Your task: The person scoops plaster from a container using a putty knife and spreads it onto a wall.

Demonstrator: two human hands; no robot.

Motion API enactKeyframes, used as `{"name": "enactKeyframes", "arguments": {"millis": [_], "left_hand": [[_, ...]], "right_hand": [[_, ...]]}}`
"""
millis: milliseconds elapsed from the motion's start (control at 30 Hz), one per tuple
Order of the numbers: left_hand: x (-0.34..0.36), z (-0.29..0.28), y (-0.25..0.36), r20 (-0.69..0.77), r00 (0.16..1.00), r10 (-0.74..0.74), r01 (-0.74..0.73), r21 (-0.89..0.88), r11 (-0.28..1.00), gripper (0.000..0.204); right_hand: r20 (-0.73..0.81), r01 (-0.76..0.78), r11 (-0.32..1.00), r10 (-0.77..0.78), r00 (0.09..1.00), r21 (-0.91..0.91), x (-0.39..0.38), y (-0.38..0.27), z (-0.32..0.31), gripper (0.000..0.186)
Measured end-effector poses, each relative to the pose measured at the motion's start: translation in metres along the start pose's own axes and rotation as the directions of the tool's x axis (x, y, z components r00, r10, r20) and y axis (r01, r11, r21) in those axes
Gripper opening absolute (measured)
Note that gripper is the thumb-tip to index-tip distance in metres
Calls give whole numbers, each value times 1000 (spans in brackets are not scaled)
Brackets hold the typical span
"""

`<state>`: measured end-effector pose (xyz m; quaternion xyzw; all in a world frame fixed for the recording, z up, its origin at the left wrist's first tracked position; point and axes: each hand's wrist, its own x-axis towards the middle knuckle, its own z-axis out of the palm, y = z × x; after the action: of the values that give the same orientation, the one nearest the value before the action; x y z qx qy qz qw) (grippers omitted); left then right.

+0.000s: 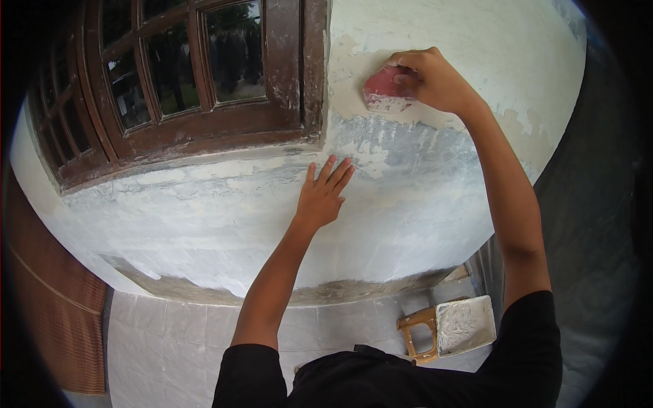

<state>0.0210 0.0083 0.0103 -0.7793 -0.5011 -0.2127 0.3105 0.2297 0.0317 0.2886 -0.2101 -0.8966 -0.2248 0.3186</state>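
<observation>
A red putty scraper (389, 88), its lower edge smeared with white filler, lies against the wall to the right of the window. My right hand (427, 76) is closed round the top of it. Lower and further left, my left hand (325, 194) rests on the wall with its fingers spread, holding nothing. The wall (224, 231) is patchy, with white and cream filler over a grey coat. A bare grey band (415, 146) runs just under the scraper.
A brown wooden window frame (286, 126) with glass panes fills the upper left. On the tiled floor (197, 340), a white tray of filler (466, 325) sits by a yellowish stool (420, 333). A brown woven blind (61, 306) hangs at left; dark sheeting (585, 224) is at right.
</observation>
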Motion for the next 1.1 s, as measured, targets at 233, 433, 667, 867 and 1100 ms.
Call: {"name": "enactKeyframes", "arguments": {"millis": [233, 433, 667, 867, 1100], "left_hand": [[-1, -4, -1, 22, 1000, -5, 5, 4, 1000, 77], [0, -2, -1, 21, 1000, -7, 7, 1, 1000, 77], [0, -1, -1, 1, 1000, 0, 0, 22, 1000, 78], [0, 0, 1, 7, 1000, 7, -7, 13, 1000, 79], [1, -1, -1, -4, 1000, 6, -6, 2, 1000, 78]], "right_hand": [[-55, -163, 974, 173, 983, 159, 2, -6, -6, 20], [-59, -118, 992, 121, 991, 48, 12, -13, -15, 17], [-63, 46, 999, -47, 997, -14, 9, 3, -4, 20], [-216, -330, 904, 391, 895, 271, -1, 14, -45, 23], [30, -57, 998, 58, 998, -14, 9, 13, -10, 22]]}}
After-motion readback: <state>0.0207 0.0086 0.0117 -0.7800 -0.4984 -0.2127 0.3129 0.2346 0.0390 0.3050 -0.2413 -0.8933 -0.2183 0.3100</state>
